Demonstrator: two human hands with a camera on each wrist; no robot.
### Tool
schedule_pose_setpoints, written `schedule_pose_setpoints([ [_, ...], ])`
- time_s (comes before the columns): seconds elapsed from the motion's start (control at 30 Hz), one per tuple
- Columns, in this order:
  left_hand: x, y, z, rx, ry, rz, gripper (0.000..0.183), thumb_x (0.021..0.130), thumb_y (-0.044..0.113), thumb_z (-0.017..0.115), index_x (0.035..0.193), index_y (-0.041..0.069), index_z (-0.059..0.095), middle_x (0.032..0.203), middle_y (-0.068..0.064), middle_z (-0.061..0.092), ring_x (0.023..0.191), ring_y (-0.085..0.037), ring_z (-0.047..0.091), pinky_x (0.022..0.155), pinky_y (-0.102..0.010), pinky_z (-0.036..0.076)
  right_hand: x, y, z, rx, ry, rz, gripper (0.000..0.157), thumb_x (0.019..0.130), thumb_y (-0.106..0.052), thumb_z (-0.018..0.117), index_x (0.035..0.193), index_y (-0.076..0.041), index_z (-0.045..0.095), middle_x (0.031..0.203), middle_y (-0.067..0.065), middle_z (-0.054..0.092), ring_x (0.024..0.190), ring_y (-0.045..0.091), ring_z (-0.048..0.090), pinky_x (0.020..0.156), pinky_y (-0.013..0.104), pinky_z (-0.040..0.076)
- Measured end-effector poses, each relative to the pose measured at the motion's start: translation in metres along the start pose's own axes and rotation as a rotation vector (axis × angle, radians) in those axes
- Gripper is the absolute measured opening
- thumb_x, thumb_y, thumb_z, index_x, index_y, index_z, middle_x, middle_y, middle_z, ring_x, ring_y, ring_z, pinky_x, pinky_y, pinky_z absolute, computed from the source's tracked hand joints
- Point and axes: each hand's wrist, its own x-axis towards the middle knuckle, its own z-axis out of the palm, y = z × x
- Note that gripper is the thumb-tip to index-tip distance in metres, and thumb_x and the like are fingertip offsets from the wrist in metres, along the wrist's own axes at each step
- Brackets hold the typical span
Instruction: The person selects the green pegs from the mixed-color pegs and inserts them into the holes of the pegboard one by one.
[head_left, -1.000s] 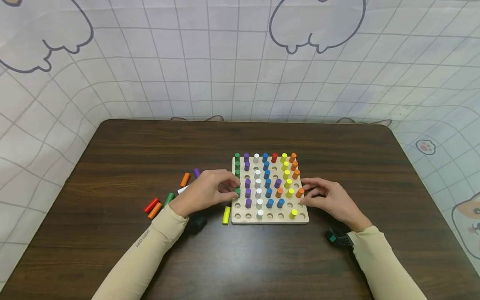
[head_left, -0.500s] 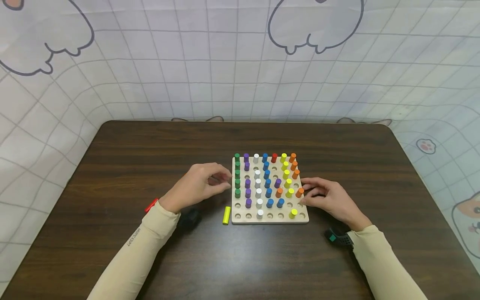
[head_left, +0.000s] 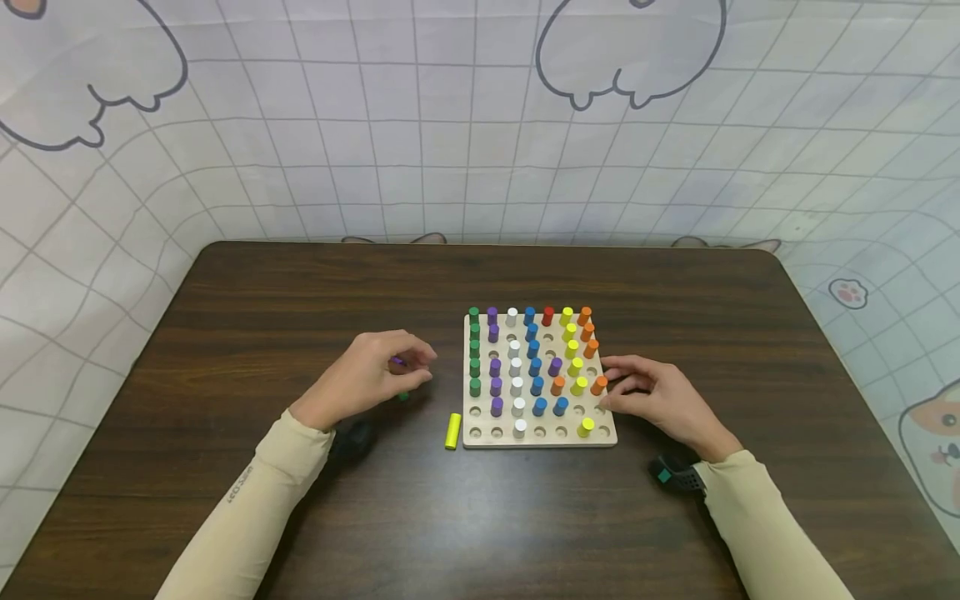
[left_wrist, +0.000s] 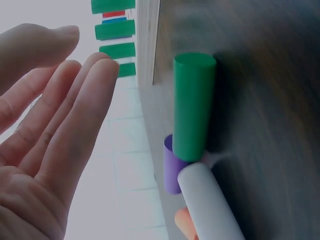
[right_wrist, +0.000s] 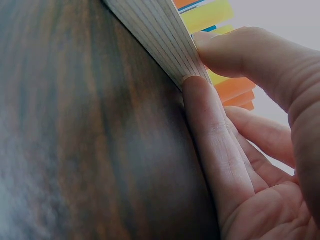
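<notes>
The left hand [head_left: 362,375] hangs loosely spread near a green cylindrical peg [left_wrist: 194,107] on the dark wood-grain bench [head_left: 480,533]. The right hand [head_left: 660,400] pinches the right edge of the pale, square wooden pegboard [head_left: 486,422].

Screened-off workspace, room type unclear, cartoon grid backdrop [head_left: 450,150], dark table [head_left: 480,525]
</notes>
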Motion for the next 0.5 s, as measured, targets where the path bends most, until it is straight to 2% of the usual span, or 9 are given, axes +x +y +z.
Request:
schedule_pose_setpoints([
  [0.2, -0.006, -0.005, -0.005, -0.034, -0.043, -0.03, 0.029, 0.087, 0.012, 0.084, 0.114, 0.008, 0.075, 0.106, -0.002, 0.077, 0.092, -0.012, 0.074, 0.084, -0.032, 0.065, 0.001, 0.001, 0.001, -0.002, -0.001, 0.002, 0.064, 0.089, -0.037, 0.082, 0.144, -0.014, 0.058, 0.125, 0.01, 0.071, 0.096, 0.008, 0.071, 0.082, 0.02, 0.059],
  [0.37, -0.008, -0.007, -0.01, -0.09, -0.101, -0.056, 0.039, 0.083, 0.015, 0.088, 0.118, 0.008, 0.074, 0.114, -0.005, 0.077, 0.1, -0.019, 0.076, 0.09, -0.036, 0.064, 0.0, -0.001, 0.001, 0.005, -0.006, -0.008, 0.065, 0.089, -0.035, 0.082, 0.145, -0.014, 0.057, 0.123, 0.01, 0.072, 0.097, 0.007, 0.072, 0.082, 0.02, 0.058],
  [0.5, -0.009, -0.009, -0.011, -0.082, -0.116, -0.064, 0.041, 0.082, 0.015, 0.088, 0.12, 0.01, 0.073, 0.117, -0.003, 0.076, 0.105, -0.02, 0.075, 0.092, -0.04, 0.063, -0.001, -0.002, 0.0, 0.014, -0.01, -0.012, 0.065, 0.089, -0.033, 0.082, 0.146, -0.014, 0.057, 0.123, 0.01, 0.072, 0.097, 0.007, 0.072, 0.082, 0.02, 0.058],
])
